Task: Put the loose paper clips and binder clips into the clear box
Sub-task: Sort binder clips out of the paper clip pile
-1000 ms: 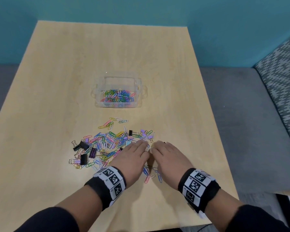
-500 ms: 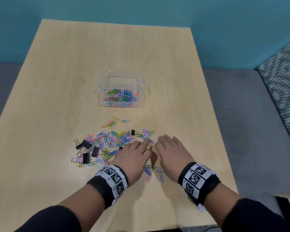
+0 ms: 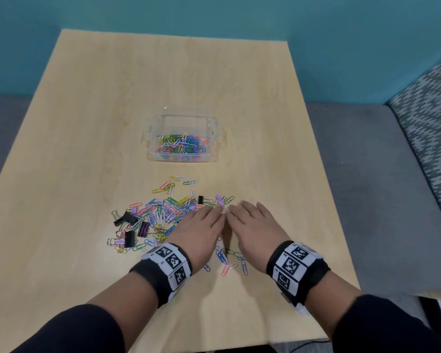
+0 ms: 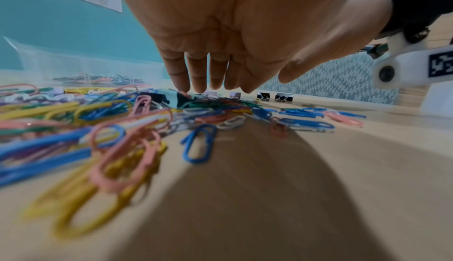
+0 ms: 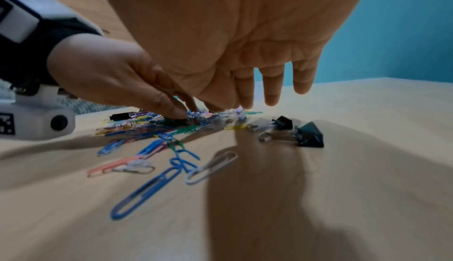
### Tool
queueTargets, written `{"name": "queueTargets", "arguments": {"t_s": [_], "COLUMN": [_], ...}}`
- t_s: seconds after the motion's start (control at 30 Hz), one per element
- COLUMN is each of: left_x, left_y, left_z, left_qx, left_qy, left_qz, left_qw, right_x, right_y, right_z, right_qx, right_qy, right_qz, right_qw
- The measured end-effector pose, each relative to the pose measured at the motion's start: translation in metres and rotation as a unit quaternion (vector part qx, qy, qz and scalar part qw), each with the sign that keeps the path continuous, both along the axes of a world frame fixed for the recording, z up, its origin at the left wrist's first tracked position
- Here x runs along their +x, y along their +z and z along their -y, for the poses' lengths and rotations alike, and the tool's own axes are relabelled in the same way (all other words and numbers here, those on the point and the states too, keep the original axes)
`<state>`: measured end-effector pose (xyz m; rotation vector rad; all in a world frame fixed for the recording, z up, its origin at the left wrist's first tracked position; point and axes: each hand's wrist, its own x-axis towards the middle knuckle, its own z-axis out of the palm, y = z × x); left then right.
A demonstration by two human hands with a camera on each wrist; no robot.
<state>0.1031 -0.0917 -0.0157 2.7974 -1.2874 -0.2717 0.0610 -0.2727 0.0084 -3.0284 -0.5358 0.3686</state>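
Observation:
The clear box [image 3: 155, 138] stands mid-table with many coloured paper clips inside; it also shows blurred in the left wrist view [image 4: 73, 65]. A loose pile of paper clips [image 3: 163, 215] and black binder clips [image 3: 130, 219] lies nearer to me. My left hand [image 3: 201, 225] lies palm-down on the pile's right part, its straight fingertips [image 4: 181, 88] touching clips. My right hand [image 3: 250, 222] is palm-down beside it, fingers [image 5: 270, 92] straight and slightly spread. The two hands' fingertips nearly meet. A few clips [image 3: 227, 261] lie between the wrists.
A black binder clip [image 3: 201, 200] and purple ones lie just beyond the fingertips. Two more binder clips [image 5: 308, 135] sit right of my right hand's fingers. The table's right edge [image 3: 326, 200] is close; a patterned cushion [image 3: 428, 123] lies beyond it.
Both hands have slid a little forward over the pile toward the box, staying palm-down with fingertips together. The right hand's fingers have spread slightly.

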Motion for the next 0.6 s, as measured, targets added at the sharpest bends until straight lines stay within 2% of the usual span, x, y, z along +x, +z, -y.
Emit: {"name": "queueTargets", "arguments": {"t_s": [0.1, 0.2, 0.37, 0.6], "left_x": [-0.001, -0.006, -0.013, -0.020], "left_y": [0.001, 0.003, 0.004, 0.008], "left_z": [-0.001, -0.005, -0.007, -0.011], "left_qx": [0.016, 0.010, 0.007, -0.032], "left_qy": [-0.021, -0.021, -0.019, 0.000], "left_qz": [0.004, 0.002, -0.006, -0.001], "left_qw": [1.000, 1.000, 1.000, 0.999], "right_x": [0.002, 0.004, 0.019, 0.008], "right_y": [-0.001, -0.002, 0.000, 0.008], "right_z": [0.003, 0.008, 0.005, -0.007], "right_qx": [-0.039, -0.061, -0.017, -0.045], "right_qy": [0.013, -0.018, -0.015, 0.032], "right_qz": [-0.035, -0.044, -0.048, -0.042], "right_qw": [0.999, 0.997, 0.999, 0.998]}}
